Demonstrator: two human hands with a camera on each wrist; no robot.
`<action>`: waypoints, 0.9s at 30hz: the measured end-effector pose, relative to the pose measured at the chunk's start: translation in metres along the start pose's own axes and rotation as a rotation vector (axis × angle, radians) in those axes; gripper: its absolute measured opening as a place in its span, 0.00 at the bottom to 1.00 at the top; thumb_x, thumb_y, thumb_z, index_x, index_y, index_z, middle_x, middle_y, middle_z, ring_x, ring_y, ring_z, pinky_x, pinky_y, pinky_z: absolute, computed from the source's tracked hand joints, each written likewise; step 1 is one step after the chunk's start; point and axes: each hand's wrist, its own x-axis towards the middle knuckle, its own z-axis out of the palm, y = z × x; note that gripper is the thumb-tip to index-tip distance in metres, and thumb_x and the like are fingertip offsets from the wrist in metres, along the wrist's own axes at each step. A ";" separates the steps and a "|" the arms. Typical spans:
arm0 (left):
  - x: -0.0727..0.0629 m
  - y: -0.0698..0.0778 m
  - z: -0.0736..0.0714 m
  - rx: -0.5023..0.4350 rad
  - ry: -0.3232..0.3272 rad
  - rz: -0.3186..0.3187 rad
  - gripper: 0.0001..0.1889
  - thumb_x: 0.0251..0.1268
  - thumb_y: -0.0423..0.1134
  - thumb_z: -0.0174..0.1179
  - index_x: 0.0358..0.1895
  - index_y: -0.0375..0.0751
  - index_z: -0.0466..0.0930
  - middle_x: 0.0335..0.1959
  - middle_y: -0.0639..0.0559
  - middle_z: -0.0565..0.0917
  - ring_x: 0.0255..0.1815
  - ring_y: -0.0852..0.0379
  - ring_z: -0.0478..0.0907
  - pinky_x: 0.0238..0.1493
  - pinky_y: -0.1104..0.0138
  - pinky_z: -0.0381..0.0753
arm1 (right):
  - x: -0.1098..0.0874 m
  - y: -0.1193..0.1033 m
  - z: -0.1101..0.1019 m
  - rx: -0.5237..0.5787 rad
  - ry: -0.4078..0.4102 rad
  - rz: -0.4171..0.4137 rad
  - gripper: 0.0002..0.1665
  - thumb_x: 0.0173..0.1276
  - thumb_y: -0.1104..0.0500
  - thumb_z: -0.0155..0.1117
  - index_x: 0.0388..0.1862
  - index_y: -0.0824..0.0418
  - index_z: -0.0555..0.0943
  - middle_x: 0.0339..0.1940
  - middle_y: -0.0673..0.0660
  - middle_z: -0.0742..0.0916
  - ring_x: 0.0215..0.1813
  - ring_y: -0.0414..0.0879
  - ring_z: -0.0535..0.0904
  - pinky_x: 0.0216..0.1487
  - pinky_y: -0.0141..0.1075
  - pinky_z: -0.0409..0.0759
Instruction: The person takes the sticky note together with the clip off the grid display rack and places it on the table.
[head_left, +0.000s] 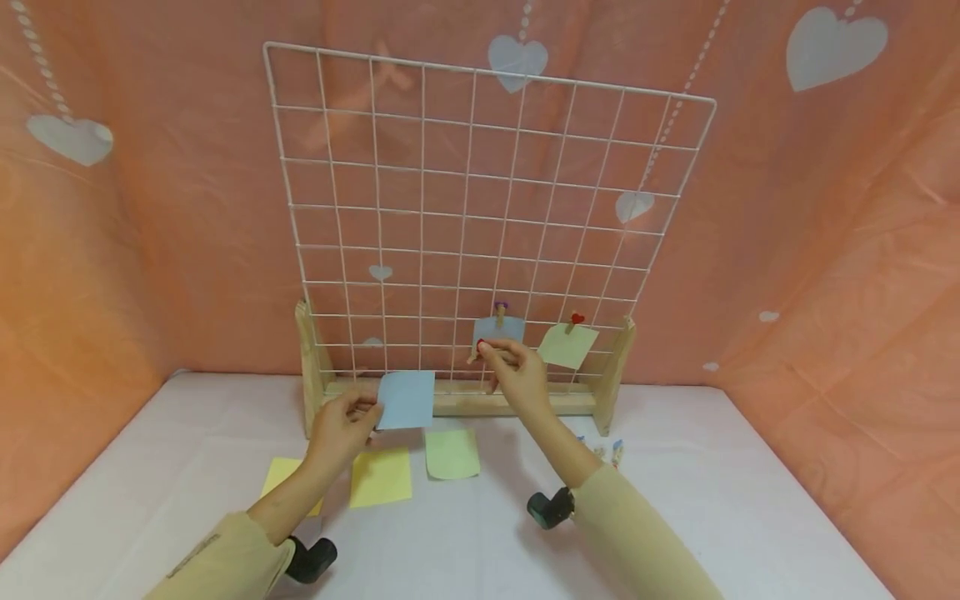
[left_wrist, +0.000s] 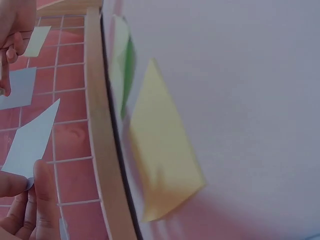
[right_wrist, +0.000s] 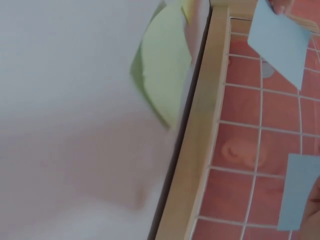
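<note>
My left hand (head_left: 341, 425) pinches a light blue sticky note (head_left: 407, 400) by its left edge, in front of the white wire grid's lower part. The thumb and fingertips hold one end of it in the left wrist view. My right hand (head_left: 519, 377) pinches a small wooden clothespin (head_left: 473, 357) with a red heart, to the right of that note and apart from it. Just behind the right hand, another blue note (head_left: 510, 327) hangs on the grid from a purple-topped clothespin (head_left: 501, 314). Right of it, a pale green note (head_left: 567, 346) hangs from a red-heart clothespin (head_left: 575, 320).
The grid stands in a wooden base (head_left: 540, 405) on a white-covered table. Two yellow notes, one in the middle (head_left: 381, 477) and one partly behind the left forearm (head_left: 279, 473), lie near a green note (head_left: 452, 455). Several clothespins (head_left: 617, 453) lie right of the right forearm.
</note>
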 end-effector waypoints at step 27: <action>-0.030 -0.009 -0.006 0.015 -0.106 -0.104 0.11 0.60 0.27 0.60 0.45 0.24 0.77 0.33 0.43 0.83 0.21 0.57 0.79 0.21 0.69 0.81 | -0.018 0.034 -0.050 -0.169 -0.026 0.109 0.17 0.67 0.54 0.64 0.46 0.67 0.83 0.38 0.64 0.89 0.14 0.40 0.75 0.15 0.27 0.59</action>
